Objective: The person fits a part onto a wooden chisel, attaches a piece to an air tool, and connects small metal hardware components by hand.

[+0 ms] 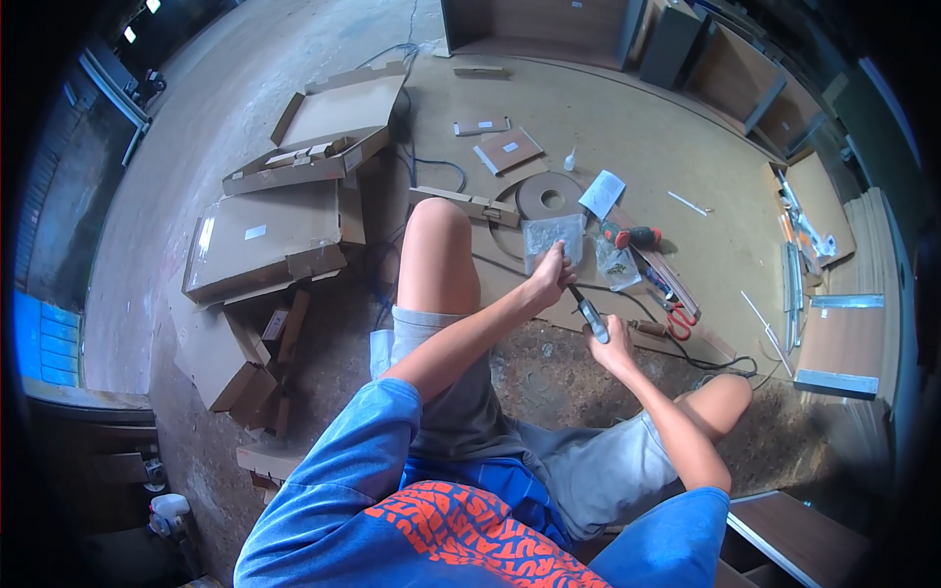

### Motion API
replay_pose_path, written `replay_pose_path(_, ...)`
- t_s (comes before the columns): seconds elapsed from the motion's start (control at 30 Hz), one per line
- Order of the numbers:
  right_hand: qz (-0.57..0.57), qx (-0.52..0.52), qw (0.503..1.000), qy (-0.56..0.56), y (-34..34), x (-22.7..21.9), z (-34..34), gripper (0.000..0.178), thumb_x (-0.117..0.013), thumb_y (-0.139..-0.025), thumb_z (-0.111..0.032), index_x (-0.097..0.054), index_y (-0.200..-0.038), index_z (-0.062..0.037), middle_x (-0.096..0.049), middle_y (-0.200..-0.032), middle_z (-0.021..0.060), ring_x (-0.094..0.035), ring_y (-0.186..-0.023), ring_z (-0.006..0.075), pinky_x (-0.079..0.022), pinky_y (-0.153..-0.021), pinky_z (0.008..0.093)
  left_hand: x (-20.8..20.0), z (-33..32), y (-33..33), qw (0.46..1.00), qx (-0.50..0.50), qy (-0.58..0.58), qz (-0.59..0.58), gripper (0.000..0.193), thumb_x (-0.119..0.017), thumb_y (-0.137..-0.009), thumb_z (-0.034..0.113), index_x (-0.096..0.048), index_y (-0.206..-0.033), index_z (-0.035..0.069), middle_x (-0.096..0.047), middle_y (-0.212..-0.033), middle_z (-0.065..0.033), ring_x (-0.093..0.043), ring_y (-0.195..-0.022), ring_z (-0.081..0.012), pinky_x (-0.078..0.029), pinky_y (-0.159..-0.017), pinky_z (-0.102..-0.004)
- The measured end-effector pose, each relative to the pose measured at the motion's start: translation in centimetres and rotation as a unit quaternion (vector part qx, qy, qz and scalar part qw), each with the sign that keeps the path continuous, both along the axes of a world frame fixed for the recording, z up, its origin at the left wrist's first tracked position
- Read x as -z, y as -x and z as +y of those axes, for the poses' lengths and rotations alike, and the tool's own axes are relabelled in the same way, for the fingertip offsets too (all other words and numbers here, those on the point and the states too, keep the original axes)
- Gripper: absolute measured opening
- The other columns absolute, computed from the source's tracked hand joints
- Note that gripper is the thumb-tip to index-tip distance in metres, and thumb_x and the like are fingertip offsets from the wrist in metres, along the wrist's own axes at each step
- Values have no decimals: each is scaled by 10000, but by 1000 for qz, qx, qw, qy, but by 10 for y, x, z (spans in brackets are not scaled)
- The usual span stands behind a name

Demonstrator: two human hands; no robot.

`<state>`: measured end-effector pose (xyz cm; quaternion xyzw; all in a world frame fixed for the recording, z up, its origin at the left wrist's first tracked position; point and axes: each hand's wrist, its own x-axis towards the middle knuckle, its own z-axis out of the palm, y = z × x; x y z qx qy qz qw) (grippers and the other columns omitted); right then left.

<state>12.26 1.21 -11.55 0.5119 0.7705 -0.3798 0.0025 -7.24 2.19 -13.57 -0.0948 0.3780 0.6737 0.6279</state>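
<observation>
My right hand (614,351) is closed around the lower end of a slim grey and black hand tool (592,319), whose exact kind I cannot make out. The tool slants up toward my left hand (553,270), which is closed at its far end. Whether those fingers grip the tool's tip or something small is hidden. Just beyond my left hand lies a clear plastic bag (545,235) of small pieces. A second clear bag (616,267) rests to its right, beside a red and black power tool (631,236). Red-handled scissors (680,321) lie right of my right hand.
A brown roll of edging strip (534,189), a white paper sheet (602,194) and a small white bottle (570,159) lie farther out. Opened cardboard boxes (265,245) fill the left. Brown panels (841,338) lie at right. A dark cable (720,367) crosses near my right knee.
</observation>
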Motion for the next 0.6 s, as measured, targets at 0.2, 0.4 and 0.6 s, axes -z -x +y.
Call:
replay_pose_path(0.2, 64, 59, 984, -154, -10, 36, 7, 288, -628, -765, -215, -569, -664, 48, -575, -621, 242, -628, -648, 390, -450, -611, 462, -13, 5, -7, 998, -7, -56, 7, 259, -465, -984, 361, -421, -872, 132, -247, -565, 51, -237, -462, -88, -232, -449, -247)
replay_pose_path(0.4, 16, 76, 997, 6, -1, 24, 16, 402, -655, -795, -372, -593, -933, 0, -589, -1060, 244, -565, -1047, 409, -459, -876, 493, -26, 11, -13, 993, -69, -95, -10, 303, -362, -1014, 412, -460, -1000, 126, -312, -641, 22, -280, -517, -103, -282, -485, -250)
replay_pose_path(0.6, 23, 91, 996, 14, -1, 43, 12, 414, -660, -783, -390, -595, -940, -13, -579, -1074, 251, -567, -1030, 422, -462, -870, 495, -1, 13, -9, 991, -63, -113, 13, 312, -371, -1020, 404, -461, -942, 115, -301, -613, 43, -253, -471, -86, -255, -444, -234)
